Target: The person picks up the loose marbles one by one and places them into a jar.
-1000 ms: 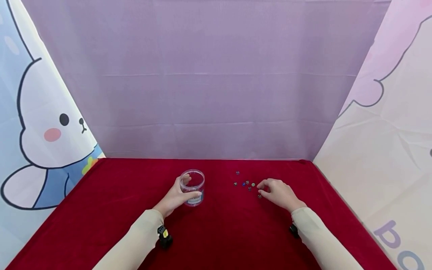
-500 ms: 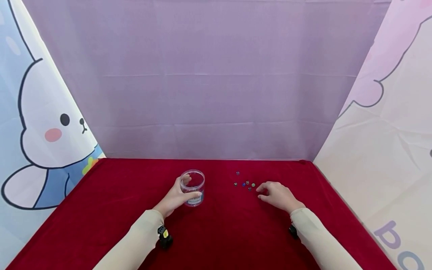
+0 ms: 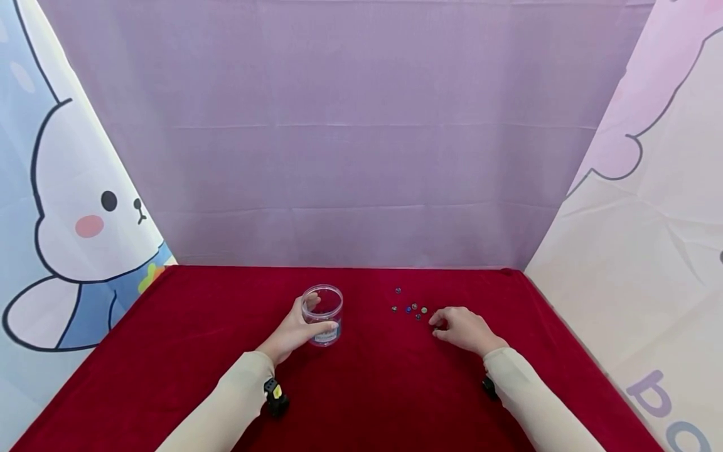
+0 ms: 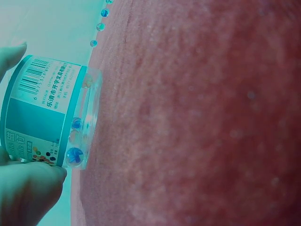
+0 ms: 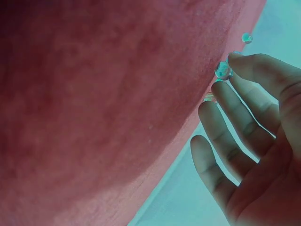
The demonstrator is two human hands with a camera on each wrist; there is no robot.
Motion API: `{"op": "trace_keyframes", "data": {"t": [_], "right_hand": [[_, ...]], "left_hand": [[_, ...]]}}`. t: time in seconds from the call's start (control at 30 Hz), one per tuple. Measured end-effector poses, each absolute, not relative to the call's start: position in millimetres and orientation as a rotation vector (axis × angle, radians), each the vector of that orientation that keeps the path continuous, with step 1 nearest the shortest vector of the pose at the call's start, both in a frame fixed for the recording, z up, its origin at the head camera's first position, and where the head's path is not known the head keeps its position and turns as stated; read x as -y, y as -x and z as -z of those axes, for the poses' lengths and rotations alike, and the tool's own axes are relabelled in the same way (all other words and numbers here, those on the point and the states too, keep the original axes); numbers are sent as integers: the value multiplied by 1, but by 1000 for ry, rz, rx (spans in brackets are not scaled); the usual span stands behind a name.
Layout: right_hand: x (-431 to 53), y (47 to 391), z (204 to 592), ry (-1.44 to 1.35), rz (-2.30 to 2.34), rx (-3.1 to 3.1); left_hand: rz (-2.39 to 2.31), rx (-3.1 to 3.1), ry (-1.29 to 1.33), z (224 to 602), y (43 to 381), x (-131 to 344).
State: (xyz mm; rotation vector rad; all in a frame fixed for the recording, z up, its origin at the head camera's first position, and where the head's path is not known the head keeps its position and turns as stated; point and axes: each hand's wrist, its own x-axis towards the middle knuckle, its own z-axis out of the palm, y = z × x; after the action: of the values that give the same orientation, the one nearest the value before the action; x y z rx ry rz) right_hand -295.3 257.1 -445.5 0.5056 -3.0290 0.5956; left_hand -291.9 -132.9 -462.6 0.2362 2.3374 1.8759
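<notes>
My left hand [image 3: 295, 326] grips a clear plastic jar [image 3: 322, 311], open at the top and standing upright on the red cloth. In the left wrist view the jar [image 4: 44, 110] carries a printed label, and several marbles [image 4: 75, 155] lie inside at its base. To the right, my right hand [image 3: 465, 329] is low over the cloth beside a loose group of glass marbles [image 3: 414, 306]. Seen from the right wrist, a marble [image 5: 223, 70] sits between the thumb tip and fingertips, pinched there; the other fingers [image 5: 225, 146] are loosely bent. The head view hides this marble.
Red cloth [image 3: 373, 389] covers the table. A lilac backdrop [image 3: 350, 157] stands behind it, with printed cartoon panels at the left [image 3: 90, 251] and right [image 3: 638, 263]. A small black device [image 3: 276, 397] is strapped at the left wrist.
The marble beside my right thumb has gone from the head view, behind the fingers. My right hand has drawn slightly nearer to me. The left hand and jar have stayed put.
</notes>
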Motion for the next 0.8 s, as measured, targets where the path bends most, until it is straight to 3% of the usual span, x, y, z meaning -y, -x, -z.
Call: {"op": "trace_keyframes", "data": {"t": [0.8], "right_hand": [[-255, 298, 448, -485, -592, 3052]], "left_hand": [[-1868, -2337, -237, 463, 293, 133]]}}
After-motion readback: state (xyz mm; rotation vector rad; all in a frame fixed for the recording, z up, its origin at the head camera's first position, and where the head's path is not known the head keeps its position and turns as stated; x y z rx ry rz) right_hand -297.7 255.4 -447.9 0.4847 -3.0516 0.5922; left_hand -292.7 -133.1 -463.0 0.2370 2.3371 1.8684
